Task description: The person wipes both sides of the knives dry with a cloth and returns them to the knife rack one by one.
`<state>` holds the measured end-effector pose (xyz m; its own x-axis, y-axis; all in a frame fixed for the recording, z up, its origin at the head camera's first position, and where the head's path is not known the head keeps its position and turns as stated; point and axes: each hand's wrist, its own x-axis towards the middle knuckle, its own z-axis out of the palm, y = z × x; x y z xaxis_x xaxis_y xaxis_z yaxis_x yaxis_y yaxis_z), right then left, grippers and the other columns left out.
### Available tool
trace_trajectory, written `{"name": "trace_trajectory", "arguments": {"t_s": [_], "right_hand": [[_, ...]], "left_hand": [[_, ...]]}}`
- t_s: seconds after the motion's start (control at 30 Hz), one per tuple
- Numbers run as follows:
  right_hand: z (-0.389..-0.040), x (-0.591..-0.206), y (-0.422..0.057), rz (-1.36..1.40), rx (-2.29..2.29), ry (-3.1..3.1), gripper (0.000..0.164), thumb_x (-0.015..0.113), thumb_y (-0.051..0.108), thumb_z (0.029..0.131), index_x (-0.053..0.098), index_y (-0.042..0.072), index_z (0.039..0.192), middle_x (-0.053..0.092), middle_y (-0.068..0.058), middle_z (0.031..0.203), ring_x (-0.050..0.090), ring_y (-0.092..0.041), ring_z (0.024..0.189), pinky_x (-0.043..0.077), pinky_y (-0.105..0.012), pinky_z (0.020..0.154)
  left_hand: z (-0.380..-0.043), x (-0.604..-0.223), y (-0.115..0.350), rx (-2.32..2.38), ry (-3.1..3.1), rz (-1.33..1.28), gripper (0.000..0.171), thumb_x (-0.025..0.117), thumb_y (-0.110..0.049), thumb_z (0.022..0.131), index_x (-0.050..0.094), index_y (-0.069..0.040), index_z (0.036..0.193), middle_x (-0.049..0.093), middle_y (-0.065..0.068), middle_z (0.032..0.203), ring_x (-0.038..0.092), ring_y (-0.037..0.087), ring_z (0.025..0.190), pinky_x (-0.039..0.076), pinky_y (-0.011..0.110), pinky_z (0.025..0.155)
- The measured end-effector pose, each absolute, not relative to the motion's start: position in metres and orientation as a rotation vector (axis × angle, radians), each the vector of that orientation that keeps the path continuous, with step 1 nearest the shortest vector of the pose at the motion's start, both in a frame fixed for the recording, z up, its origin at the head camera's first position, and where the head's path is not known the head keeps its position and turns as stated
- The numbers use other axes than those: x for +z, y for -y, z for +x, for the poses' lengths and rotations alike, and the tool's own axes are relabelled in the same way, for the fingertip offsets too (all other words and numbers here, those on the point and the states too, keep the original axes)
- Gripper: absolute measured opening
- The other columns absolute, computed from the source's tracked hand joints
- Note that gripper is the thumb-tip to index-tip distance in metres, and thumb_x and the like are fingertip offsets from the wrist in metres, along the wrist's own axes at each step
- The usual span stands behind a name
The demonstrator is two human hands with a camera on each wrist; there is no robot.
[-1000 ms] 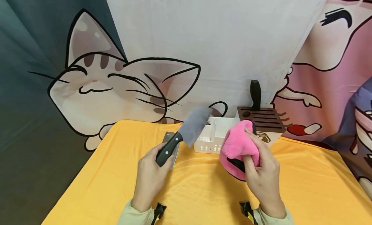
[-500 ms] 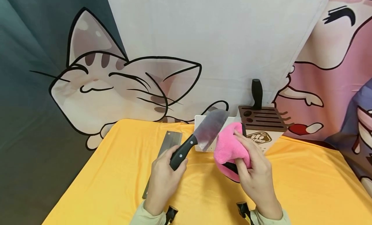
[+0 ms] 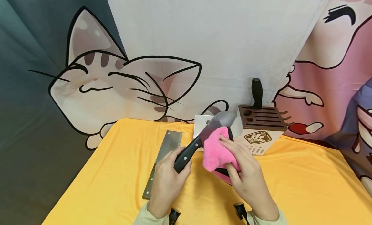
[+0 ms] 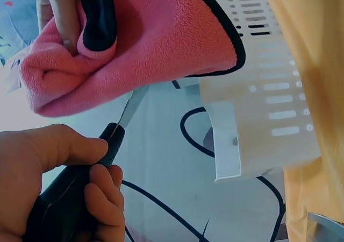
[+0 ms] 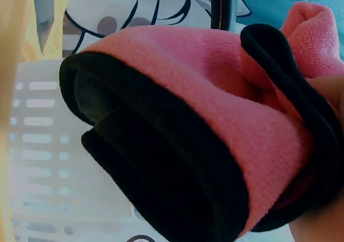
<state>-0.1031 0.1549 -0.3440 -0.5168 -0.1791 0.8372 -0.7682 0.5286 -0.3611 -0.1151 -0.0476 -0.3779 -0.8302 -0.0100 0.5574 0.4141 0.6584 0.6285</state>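
My left hand (image 3: 170, 179) grips the black handle of a kitchen knife (image 3: 187, 154), its broad blade angled up to the right. In my right hand (image 3: 247, 173) is a bunched pink cloth (image 3: 218, 150) with black edging, pinched between thumb and fingers. The cloth lies over the near part of the blade in the head view and hides it; the blade's tip shows beyond. From the left wrist view, the cloth (image 4: 145, 43) hangs just above the knife's handle (image 4: 70, 193), covering most of the blade. A cleaver (image 3: 162, 163) lies flat on the yellow cloth beside my left hand.
Behind my hands stands a white knife holder (image 3: 258, 139) with a brown slotted top (image 3: 263, 118). A black-handled tool (image 3: 256, 92) stands upright in it. The yellow tablecloth (image 3: 122, 173) covers the table; a printed curtain (image 3: 226, 41) hangs behind.
My left hand has carried the knife to the right, uncovering the cleaver. My right hand has brought the pink cloth left, onto or over the blade.
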Motion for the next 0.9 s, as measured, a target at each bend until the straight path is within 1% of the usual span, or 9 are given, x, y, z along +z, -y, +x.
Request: {"name": "trace_trajectory", "arguments": {"t_s": [0.13,0.33,0.47,0.57,0.7,0.8,0.9], "right_hand": [[-0.105,-0.348,-0.154,0.800,0.966,2.031,0.043,0.053,-0.003,0.076,0.060,0.001,0.119,0.057,-0.014,0.124,0.050,-0.029,0.114,0.031,-0.031,0.103],[-0.107,-0.357,-0.155,0.849,0.933,2.091,0.041,0.054,0.006,0.084,0.057,0.003,0.124,0.055,-0.011,0.127,0.046,-0.031,0.120,0.029,-0.032,0.105],[-0.108,-0.361,-0.156,0.876,0.904,2.146,0.047,0.055,0.002,0.081,0.055,0.006,0.128,0.054,-0.008,0.130,0.045,-0.031,0.122,0.026,-0.035,0.107],[-0.108,-0.363,-0.155,0.873,0.885,2.194,0.055,0.053,-0.004,0.076,0.054,0.009,0.130,0.052,-0.006,0.132,0.044,-0.030,0.123,0.025,-0.037,0.107],[-0.106,-0.364,-0.154,0.840,0.869,2.230,0.058,0.054,-0.003,0.076,0.052,0.011,0.132,0.051,-0.005,0.134,0.042,-0.030,0.125,0.026,-0.040,0.107],[-0.106,-0.364,-0.153,0.807,0.857,2.232,0.055,0.054,0.001,0.079,0.051,0.012,0.133,0.050,-0.004,0.135,0.042,-0.030,0.125,0.027,-0.041,0.106],[-0.106,-0.364,-0.152,0.767,0.846,2.215,0.052,0.053,0.002,0.080,0.053,0.011,0.131,0.051,-0.004,0.134,0.044,-0.029,0.124,0.028,-0.040,0.106]], "left_hand": [[-0.114,-0.377,0.046,-1.052,2.342,-0.323,0.039,0.077,-0.015,0.069,0.067,-0.014,0.107,0.063,-0.007,0.084,0.049,0.004,0.062,0.042,0.019,0.054],[-0.113,-0.377,0.044,-0.995,2.326,-0.348,0.038,0.077,-0.014,0.068,0.067,-0.014,0.105,0.062,-0.008,0.082,0.047,0.003,0.061,0.040,0.018,0.054],[-0.112,-0.377,0.043,-0.973,2.308,-0.390,0.037,0.076,-0.013,0.068,0.068,-0.013,0.104,0.063,-0.006,0.084,0.052,0.003,0.064,0.044,0.019,0.057],[-0.111,-0.378,0.043,-0.973,2.299,-0.410,0.036,0.077,-0.014,0.069,0.068,-0.012,0.103,0.064,-0.005,0.087,0.057,0.003,0.069,0.048,0.020,0.061],[-0.111,-0.378,0.044,-0.973,2.291,-0.428,0.035,0.077,-0.015,0.069,0.068,-0.012,0.103,0.065,-0.005,0.089,0.059,0.003,0.072,0.049,0.021,0.063],[-0.110,-0.376,0.045,-0.975,2.279,-0.458,0.036,0.076,-0.014,0.068,0.068,-0.014,0.103,0.064,-0.006,0.086,0.056,0.001,0.069,0.047,0.018,0.061],[-0.110,-0.374,0.046,-0.979,2.280,-0.495,0.036,0.075,-0.012,0.068,0.068,-0.015,0.104,0.062,-0.008,0.083,0.051,-0.001,0.064,0.043,0.013,0.057]]}}
